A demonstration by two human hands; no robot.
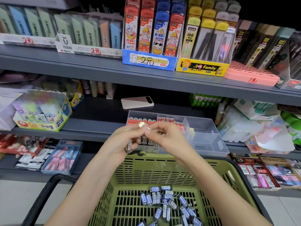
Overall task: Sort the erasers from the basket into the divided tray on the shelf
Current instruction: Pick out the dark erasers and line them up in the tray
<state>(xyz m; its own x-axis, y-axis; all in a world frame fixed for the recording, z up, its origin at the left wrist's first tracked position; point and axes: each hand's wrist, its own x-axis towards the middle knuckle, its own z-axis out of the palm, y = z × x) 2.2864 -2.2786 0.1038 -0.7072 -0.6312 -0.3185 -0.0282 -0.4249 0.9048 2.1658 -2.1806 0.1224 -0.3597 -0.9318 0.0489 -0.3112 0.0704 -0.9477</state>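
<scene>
Both hands are up in the middle of the frame, right over the divided tray point(206, 139) on the shelf point(91, 126). The left hand point(128, 141) has its grip closed round a 2B eraser point(129, 146) low in the palm, while its fingertips meet the right hand point(164, 136) on a small pale piece point(141, 124). The right grip is pinched on it too, though blur hides what it is.

Here's the danger: the left hand is doing two jobs, so that palmed eraser could slide out and drop into the green basket point(162, 162) below. The fingertip pinch looks thin, and a slip could flick the piece among the red-sleeved erasers point(140, 121), the wrong compartment.

The tray sits at the shelf's front edge, so a nudge from a wrist could shift it. A pile of blue-sleeved erasers point(164, 199) waits in the basket at lower centre.
</scene>
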